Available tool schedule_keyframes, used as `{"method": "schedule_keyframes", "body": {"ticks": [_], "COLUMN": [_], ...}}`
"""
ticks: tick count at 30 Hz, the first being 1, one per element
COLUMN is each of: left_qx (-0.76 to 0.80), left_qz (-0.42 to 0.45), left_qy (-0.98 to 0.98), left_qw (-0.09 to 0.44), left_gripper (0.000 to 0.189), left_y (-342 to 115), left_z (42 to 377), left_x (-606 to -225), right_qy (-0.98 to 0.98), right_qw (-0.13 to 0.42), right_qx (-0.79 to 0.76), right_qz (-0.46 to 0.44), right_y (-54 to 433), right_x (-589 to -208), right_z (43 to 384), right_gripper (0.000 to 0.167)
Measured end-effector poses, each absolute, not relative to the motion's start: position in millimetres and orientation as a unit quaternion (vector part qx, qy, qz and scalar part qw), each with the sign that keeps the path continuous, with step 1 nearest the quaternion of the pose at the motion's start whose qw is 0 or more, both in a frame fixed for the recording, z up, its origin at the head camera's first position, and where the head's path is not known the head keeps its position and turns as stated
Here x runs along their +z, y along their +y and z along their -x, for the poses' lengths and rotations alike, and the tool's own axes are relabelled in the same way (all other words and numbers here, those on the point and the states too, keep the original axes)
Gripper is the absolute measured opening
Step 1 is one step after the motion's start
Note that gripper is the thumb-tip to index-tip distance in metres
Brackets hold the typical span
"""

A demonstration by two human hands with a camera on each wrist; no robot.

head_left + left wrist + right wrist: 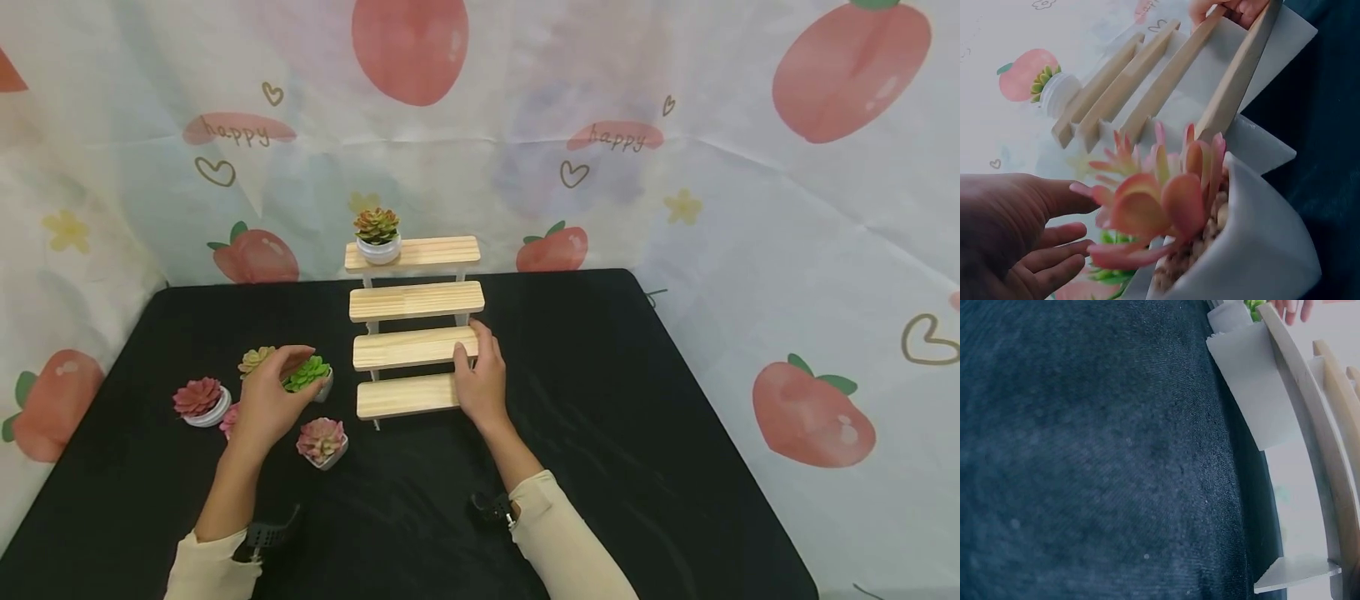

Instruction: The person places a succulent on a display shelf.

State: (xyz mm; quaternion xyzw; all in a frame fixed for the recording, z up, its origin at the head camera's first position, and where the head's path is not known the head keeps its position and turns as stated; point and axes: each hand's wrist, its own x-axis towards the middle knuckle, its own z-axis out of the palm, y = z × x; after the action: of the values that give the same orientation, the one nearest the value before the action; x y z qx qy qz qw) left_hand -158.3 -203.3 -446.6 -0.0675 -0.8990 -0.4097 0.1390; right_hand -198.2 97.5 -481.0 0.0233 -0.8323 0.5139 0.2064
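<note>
My left hand (272, 402) arches over a green succulent (306, 374) in a white pot, thumb and fingers spread on either side of it. In the left wrist view its fingers are loosely extended, with a pink succulent (1147, 212) in an angular white pot (1266, 231) close in front. My right hand (483, 379) holds the right end of a stepped wooden display stand (416, 301), thumb on the second-lowest board. On the top board's left end sits a green-and-red succulent (377, 227) in a round white pot (379, 250).
Left of the stand, a dark red succulent (197, 397), a yellowish one (257, 360) and a partly hidden pink one (228, 419) stand around my left hand. A black cloth (637, 433) covers the table; a fruit-printed curtain (465, 183) hangs behind the stand.
</note>
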Motion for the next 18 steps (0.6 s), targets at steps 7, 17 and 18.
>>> {"method": "schedule_keyframes", "body": {"ticks": [7,17,18], "left_qx": [-0.395,-0.359,-0.36], "left_qz": [0.067,0.048,0.045], "left_qy": [-0.9,-0.916,-0.916], "left_qw": [0.171,0.172,0.173], "left_gripper": [0.047,0.042,0.041], "left_y": [-219,-250,-252], "left_z": [146,125,124], "left_x": [-445,-456,-456], "right_qy": [-0.831,-0.833,-0.833], "right_qw": [0.202,0.199,0.2], "right_qx": [0.519,0.516,0.516], "right_qz": [-0.017,-0.019,-0.019], "right_y": [98,97,97], "right_x": [-481,-482,-482], "right_z": [200,200,200], "right_gripper": [0.047,0.048,0.048]}}
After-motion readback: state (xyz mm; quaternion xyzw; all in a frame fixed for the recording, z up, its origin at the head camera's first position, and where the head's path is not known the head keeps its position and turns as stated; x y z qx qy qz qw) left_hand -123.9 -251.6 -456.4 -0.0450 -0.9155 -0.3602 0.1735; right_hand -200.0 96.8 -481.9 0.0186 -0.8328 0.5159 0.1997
